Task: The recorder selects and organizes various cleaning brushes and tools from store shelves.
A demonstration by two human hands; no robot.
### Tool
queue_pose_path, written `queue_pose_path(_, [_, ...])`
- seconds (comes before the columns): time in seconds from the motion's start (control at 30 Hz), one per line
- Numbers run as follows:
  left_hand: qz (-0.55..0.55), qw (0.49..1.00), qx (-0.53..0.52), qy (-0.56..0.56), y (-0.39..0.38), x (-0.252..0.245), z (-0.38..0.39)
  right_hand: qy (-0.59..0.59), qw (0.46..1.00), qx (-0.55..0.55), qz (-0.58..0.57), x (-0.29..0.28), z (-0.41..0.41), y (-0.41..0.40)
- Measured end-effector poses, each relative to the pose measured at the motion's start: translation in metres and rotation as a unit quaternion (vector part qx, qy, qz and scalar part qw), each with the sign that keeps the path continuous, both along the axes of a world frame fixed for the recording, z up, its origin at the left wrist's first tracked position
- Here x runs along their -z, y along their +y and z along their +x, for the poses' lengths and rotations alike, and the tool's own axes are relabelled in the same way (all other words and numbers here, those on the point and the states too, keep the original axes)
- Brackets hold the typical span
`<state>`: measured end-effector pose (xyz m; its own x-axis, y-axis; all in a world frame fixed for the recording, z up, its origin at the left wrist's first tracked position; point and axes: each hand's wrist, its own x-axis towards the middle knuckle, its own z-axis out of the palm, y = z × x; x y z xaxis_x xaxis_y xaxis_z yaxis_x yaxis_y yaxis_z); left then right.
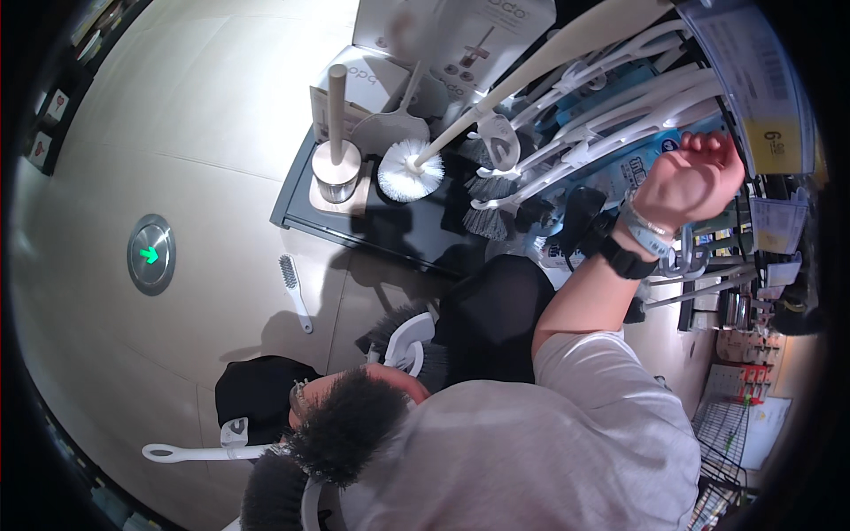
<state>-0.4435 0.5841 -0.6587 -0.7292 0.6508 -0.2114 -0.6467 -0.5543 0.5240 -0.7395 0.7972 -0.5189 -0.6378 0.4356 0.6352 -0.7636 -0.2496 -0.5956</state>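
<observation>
My right hand (694, 176) is raised at the shelf's hanging rail, fingers curled near a price tag (773, 143); whether they grip anything is hidden. White-handled brushes (597, 143) with grey bristles hang beside it. On the left, my left hand (290, 419), mostly hidden by dark bristles, holds several brushes against my body. Among them are a white-handled brush (199, 453), a dark bristle head (352, 425), another brush head (275, 491) and a white-backed grey brush (412, 338). A small white brush (297, 292) lies on the floor.
A dark low shelf (398, 232) carries a wooden-handled brush in a clear holder (336, 159), a white round toilet brush (412, 169) and white boxes (372, 76). My dark-clad knee (495, 318) is close to its edge. A round floor plate (151, 254) shows a green arrow. A wire basket (720, 425) stands far right.
</observation>
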Motion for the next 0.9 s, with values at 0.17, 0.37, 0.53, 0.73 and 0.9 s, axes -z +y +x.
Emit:
queue_pose_path(0.17, [0.077,0.994,0.082,0.019,0.005,0.019,-0.016,0.016,0.952,-0.286,0.107,-0.006,0.016,0.015])
queue_pose_path(0.37, [0.070,0.994,0.085,0.018,0.003,0.016,-0.016,-0.095,0.956,-0.213,0.177,0.004,0.007,0.008])
queue_pose_path(0.53, [0.058,0.994,0.069,0.061,0.005,0.023,-0.003,-0.088,0.966,-0.145,0.197,0.007,-0.013,-0.006])
queue_pose_path(0.73, [0.054,0.991,0.079,0.091,0.004,0.033,-0.004,-0.030,0.980,-0.096,0.172,0.023,-0.034,-0.004])
queue_pose_path(0.9, [0.032,0.988,0.076,0.133,0.006,0.043,0.002,-0.038,0.988,-0.074,0.130,0.028,-0.028,-0.021])
